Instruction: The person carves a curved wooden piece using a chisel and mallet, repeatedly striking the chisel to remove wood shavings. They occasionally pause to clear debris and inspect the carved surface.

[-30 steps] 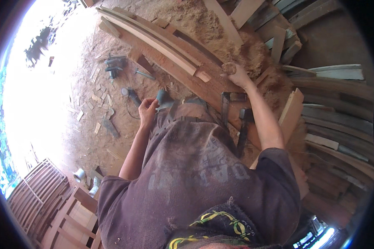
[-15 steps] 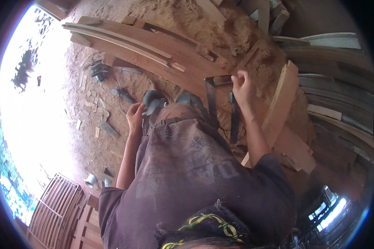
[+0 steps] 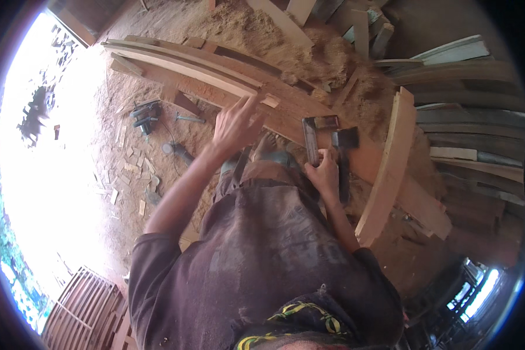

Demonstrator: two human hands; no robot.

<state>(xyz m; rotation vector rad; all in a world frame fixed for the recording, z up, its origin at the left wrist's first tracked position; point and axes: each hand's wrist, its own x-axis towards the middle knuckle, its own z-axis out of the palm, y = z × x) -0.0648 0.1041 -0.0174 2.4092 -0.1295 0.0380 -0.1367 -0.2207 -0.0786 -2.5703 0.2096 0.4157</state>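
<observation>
Since the earlier frame, the left hand (image 3: 236, 127) has been brought up to the broad brown wooden board (image 3: 298, 113), near the end of the long pale curved wooden strip (image 3: 198, 74), and the right hand (image 3: 325, 174) has been lowered along the dark L-shaped tool (image 3: 310, 143). One leg of that tool is pinched by the right fingers; the left fingers are stretched fairly close together, but whether anything is held or touched cannot be told. The strip, lying on the board, could be knocked askew if brushed by the left hand; the dark hammer-shaped tool (image 3: 345, 139), just beside the right hand, could be struck if the L-shaped tool were swung sideways
</observation>
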